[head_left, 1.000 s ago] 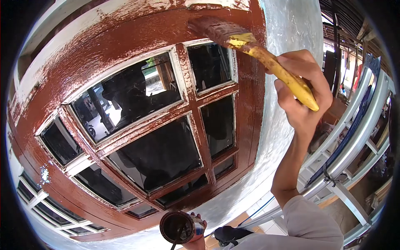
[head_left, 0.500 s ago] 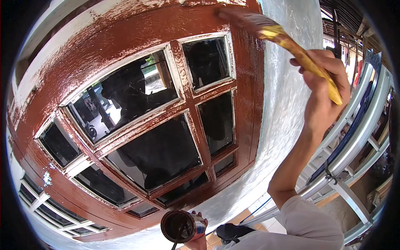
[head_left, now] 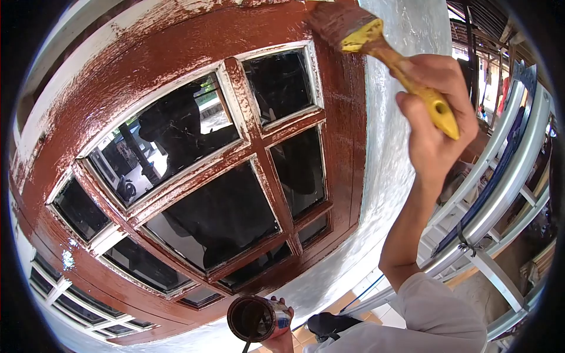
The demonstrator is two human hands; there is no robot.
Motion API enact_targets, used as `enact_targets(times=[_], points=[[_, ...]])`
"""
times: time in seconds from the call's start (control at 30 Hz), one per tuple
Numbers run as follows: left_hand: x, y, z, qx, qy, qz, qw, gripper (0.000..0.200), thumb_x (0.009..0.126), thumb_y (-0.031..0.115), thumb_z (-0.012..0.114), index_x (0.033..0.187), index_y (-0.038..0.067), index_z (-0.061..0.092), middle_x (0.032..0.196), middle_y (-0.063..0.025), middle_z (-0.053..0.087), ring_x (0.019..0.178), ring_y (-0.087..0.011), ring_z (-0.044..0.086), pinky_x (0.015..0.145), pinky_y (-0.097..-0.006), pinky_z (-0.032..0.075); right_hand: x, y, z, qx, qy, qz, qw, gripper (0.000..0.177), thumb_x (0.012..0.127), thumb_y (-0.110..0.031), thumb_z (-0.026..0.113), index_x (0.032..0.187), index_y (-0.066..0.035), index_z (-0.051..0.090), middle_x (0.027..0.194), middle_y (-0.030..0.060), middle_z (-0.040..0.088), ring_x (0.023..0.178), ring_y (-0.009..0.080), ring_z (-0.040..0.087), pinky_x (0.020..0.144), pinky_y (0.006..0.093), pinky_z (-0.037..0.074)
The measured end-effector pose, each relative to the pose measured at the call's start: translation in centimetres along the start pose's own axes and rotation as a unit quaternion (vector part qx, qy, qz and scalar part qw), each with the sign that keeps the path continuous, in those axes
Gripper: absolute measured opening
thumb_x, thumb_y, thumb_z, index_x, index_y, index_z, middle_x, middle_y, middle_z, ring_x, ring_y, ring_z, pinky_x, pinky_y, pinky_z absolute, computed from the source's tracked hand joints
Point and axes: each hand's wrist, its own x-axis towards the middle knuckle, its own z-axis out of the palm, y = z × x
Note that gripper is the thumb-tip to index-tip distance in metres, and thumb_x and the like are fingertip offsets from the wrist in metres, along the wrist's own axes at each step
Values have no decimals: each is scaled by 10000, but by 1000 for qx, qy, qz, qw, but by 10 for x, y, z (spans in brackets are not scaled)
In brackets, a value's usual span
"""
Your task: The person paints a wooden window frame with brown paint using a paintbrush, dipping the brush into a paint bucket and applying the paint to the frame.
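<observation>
Right hand (head_left: 438, 100) closed round yellow handle of brush (head_left: 364, 35); dark, paint-loaded bristles at upper right corner of brown frame (head_left: 341, 147), apparently touching; left hand (head_left: 282, 338) wrapped round side of can (head_left: 268, 320), low in view, mouth tilted toward camera; dark stick (head_left: 246, 346) at can mouth; inside looks dark brown, paint level can't tell.

Coverage, judged by eye: right side and lower rails mostly solid red-brown, glossy in places; upper rail part covered, white streaks along its outer edge; central bars patchy, white showing through; pane edges largely white, look undone; pale blotch (head_left: 68, 259) on left side; second window (head_left: 76, 300) at lower left has white bars.

Grey-white wall (head_left: 388, 147) beside frame; silver metal rails (head_left: 500, 194) at far right; can label has blue and red parts, no legible writing; no brand readable on brush.
</observation>
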Motion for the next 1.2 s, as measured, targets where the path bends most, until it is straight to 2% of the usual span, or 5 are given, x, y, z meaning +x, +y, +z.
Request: enact_targets(times=[0.2, 0.4, 0.7, 1.1, 1.2], points=[[1, 4, 16, -72, 85, -40, 993, 712, 815, 605, 558, 1320, 111, 480, 1306, -211, 472, 1232, -413, 433, 954, -563, 403, -14, -8, -5, -29, -44, 11, 999, 246, 607, 67, 609, 837, 2, 663, 874, 116, 592, 747, 177, 579, 664, 253, 443], [3, -4, -5, 27, 8, 9, 1000, 712, 806, 600, 574, 1321, 118, 481, 1309, -211, 472, 1234, -415, 431, 950, -560, 402, -2, -5, -1, -42, -19, -65, 997, 263, 601, 39, 641, 859, -1, 678, 894, 126, 600, 751, 193, 587, 665, 257, 451], [6, 0, -16, 11, 27, -16, 999, 708, 798, 610, 569, 1305, 121, 493, 1304, -200, 483, 1243, -399, 432, 946, -560, 409, -18, -19, -6, -57, -49, 4, 997, 270, 572, 58, 619, 825, -4, 691, 881, 132, 604, 733, 181, 595, 630, 256, 457], [1, -3, 20, -27, 100, -27, 994, 700, 797, 611, 566, 1291, 118, 507, 1277, -194, 504, 1224, -391, 455, 923, -544, 436, 8, 5, 8, -54, 49, -101, 992, 239, 605, 22, 646, 836, -20, 692, 894, 125, 621, 754, 192, 596, 653, 262, 456], [1, -7, 1, 19, 61, -12, 998, 694, 806, 607, 557, 1298, 121, 499, 1272, -193, 505, 1222, -389, 459, 918, -543, 445, 0, 2, 13, -76, -26, -56, 995, 224, 620, 7, 674, 840, -29, 692, 895, 116, 611, 753, 208, 610, 652, 279, 472]])
